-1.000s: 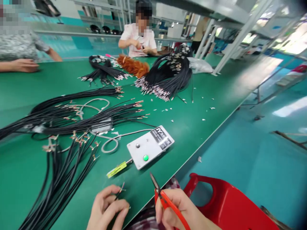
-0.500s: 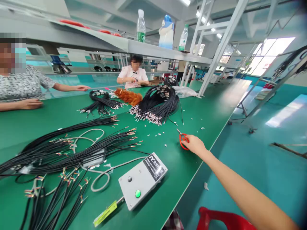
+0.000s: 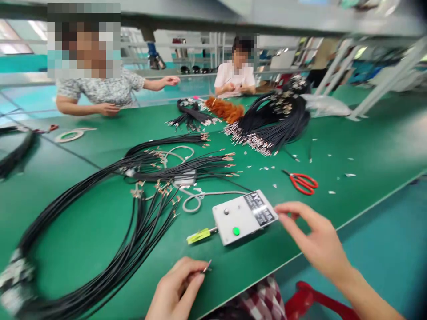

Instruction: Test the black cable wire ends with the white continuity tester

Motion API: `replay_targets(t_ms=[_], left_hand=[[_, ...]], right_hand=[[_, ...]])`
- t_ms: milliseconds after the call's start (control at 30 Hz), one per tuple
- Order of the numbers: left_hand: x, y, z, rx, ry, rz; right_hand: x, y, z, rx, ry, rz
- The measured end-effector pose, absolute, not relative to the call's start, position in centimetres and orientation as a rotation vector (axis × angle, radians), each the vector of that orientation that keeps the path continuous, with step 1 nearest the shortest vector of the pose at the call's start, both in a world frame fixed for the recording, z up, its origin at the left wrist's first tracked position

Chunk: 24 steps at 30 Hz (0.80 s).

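Note:
My left hand (image 3: 182, 286) is closed at the table's near edge, pinching a thin wire end (image 3: 208, 266); the rest of that piece is hidden by the fingers. My right hand (image 3: 315, 235) hovers by the right end of a grey control box (image 3: 238, 218), thumb and forefinger slightly apart and nothing visible between them. The box has a green button and a yellow-green tip on its left side. Red-handled scissors (image 3: 303, 183) lie on the table beyond the right hand. A bundle of black cables (image 3: 76, 195) with stripped ends curves across the left.
Larger black cable coils (image 3: 276, 115) and an orange bundle (image 3: 225, 110) lie farther back on the green table (image 3: 106, 226). White scraps are scattered near the scissors. Two people sit across the table. A shelf (image 3: 283, 22) overhangs, and a red stool (image 3: 310, 300) stands below right.
My right hand has let go of the scissors, which now lie on the table, and has come back beside the box. My left hand has come into view. The camera has turned left.

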<state>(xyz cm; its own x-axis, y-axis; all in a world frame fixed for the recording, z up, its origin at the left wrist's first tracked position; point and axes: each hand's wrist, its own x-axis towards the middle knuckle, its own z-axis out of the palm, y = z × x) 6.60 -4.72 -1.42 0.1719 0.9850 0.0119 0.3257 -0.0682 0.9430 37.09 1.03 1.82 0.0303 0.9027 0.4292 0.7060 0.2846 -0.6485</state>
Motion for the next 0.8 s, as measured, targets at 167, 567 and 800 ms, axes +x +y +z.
replay_targets(t_ms=[167, 567, 800], left_hand=[[6.8, -4.5, 0.3, 1.318, 1.303, 0.980], [7.1, -5.9, 0.1, 1.297, 1.242, 1.122], [7.6, -5.2, -1.1, 1.020, 1.099, 1.101]], right_hand=[[27.9, -4.5, 1.0, -1.192, -1.809, 0.885], [22.6, -4.5, 0.1, -1.257, -1.297, 1.548], [22.1, -4.2, -1.1, -1.200, -1.256, 1.733]])
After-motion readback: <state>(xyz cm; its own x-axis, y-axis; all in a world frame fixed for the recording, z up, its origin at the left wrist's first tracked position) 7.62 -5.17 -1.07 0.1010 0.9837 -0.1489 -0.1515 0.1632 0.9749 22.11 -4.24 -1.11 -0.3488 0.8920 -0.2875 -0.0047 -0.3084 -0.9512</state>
